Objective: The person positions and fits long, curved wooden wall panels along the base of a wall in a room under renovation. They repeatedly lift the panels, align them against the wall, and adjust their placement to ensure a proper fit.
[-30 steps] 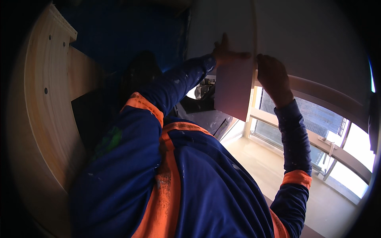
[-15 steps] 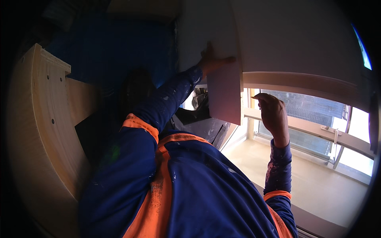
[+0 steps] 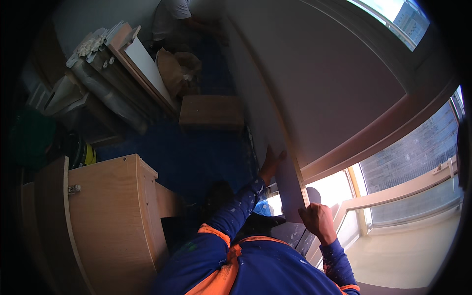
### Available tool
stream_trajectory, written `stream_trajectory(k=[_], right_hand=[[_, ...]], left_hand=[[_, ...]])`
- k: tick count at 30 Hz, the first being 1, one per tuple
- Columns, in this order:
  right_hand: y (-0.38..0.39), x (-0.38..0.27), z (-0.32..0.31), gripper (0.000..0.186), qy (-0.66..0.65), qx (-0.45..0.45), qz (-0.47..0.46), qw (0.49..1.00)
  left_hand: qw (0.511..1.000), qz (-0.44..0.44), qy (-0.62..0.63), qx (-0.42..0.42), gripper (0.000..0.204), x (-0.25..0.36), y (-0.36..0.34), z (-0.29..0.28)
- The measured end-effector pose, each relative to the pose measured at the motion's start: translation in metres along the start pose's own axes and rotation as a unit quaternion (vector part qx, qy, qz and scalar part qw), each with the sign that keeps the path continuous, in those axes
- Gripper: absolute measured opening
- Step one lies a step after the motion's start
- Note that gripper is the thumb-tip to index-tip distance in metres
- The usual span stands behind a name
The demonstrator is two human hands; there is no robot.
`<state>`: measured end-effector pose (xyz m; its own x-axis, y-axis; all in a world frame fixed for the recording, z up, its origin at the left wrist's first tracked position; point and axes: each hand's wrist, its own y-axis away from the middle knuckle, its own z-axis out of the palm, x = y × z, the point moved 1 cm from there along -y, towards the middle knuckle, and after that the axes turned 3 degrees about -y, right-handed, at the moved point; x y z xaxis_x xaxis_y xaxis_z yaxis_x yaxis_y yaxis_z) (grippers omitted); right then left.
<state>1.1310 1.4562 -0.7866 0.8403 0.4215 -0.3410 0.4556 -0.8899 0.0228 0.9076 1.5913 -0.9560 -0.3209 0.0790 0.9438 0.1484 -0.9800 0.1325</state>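
Observation:
A long pale board (image 3: pixel 290 191) with a light wooden edge runs along the large grey wall panel (image 3: pixel 334 88) and down toward me. My left hand (image 3: pixel 270 162) lies against the board's face with fingers spread. My right hand (image 3: pixel 318 219) is closed at the lower end of the board, fingers curled on its edge; whether a small item is also in it I cannot make out. A window (image 3: pixel 408 142) with a pale frame and a cream sill (image 3: pixel 413 255) is to my right.
A wooden cabinet (image 3: pixel 103 216) stands close on my left, near a yellow-and-black container (image 3: pixel 88 153). Leaning boards (image 3: pixel 147 71), wrapped rolls (image 3: pixel 93 86), a brown box (image 3: pixel 211 110) and sacking (image 3: pixel 172 69) lie farther off on the blue floor (image 3: pixel 187 152). Another person (image 3: pixel 169 19) crouches at the top.
The view has swung up to show more of the room. My right hand, earlier holding a thin item off the board, is now at the board's lower end. My left hand stays against the board.

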Motion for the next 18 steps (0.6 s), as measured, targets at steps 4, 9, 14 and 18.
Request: stream_trajectory(k=[4,9,14,18], right_hand=[[0.010,-0.005,0.017,0.036,-0.027,-0.008,-0.021,0.999],[0.024,-0.024,0.012,0.034,-0.062,0.000,-0.066,0.996],[0.034,-0.026,0.006,0.033,-0.079,0.036,-0.094,0.992],[0.045,-0.019,0.015,0.029,-0.085,0.057,-0.101,0.990]], left_hand=[[0.996,-0.078,0.003,0.047,0.110,0.028,0.044,-0.010],[0.984,-0.129,0.122,0.020,0.095,-0.031,0.037,-0.047],[0.985,-0.075,0.156,0.010,0.086,-0.003,0.061,-0.009],[0.984,-0.073,0.164,-0.001,0.083,-0.011,0.061,-0.010]])
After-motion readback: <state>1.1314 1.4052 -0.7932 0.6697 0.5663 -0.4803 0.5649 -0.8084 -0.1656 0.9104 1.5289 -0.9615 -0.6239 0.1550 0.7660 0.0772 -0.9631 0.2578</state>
